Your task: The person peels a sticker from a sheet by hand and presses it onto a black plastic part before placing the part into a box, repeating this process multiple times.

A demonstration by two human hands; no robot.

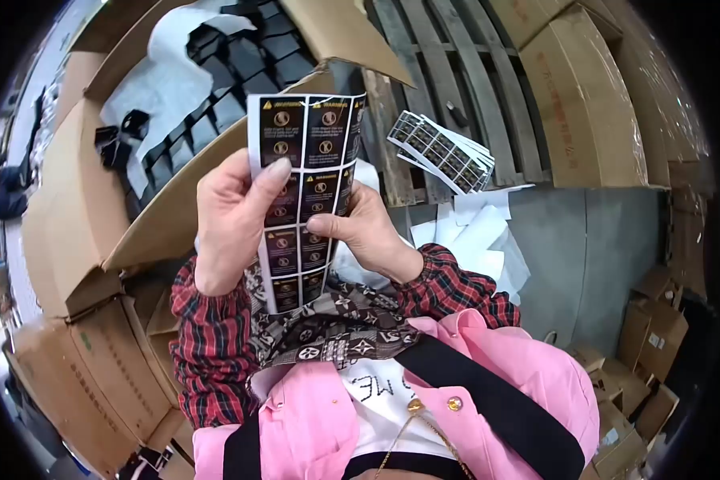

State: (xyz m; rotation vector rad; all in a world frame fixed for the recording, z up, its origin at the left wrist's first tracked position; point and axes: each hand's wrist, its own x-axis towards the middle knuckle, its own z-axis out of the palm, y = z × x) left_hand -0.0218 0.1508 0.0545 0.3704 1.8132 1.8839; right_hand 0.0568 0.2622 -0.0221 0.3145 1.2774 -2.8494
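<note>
A sheet of black warning labels (300, 240) with white gaps and yellow headings is held upright before my chest, its right side curling back. My left hand (236, 212) grips the left edge, thumb pressed on the front and fingers behind. On the lower right, my right hand (368, 232) pinches the same sheet with its thumb on the labels. The fingers behind the sheet are mostly hidden. More label sheets (444, 152) lie fanned in a loose stack on the wooden pallet (472, 72), beyond my right hand.
At the upper left stands an open carton (168, 204) with black packed items (248, 60) and white wrapping sheet (168, 80). Scattered white paper (484, 248) lies on the grey floor (608, 264). Large cartons (576, 104) rise at the right; smaller boxes (656, 332) sit lower right.
</note>
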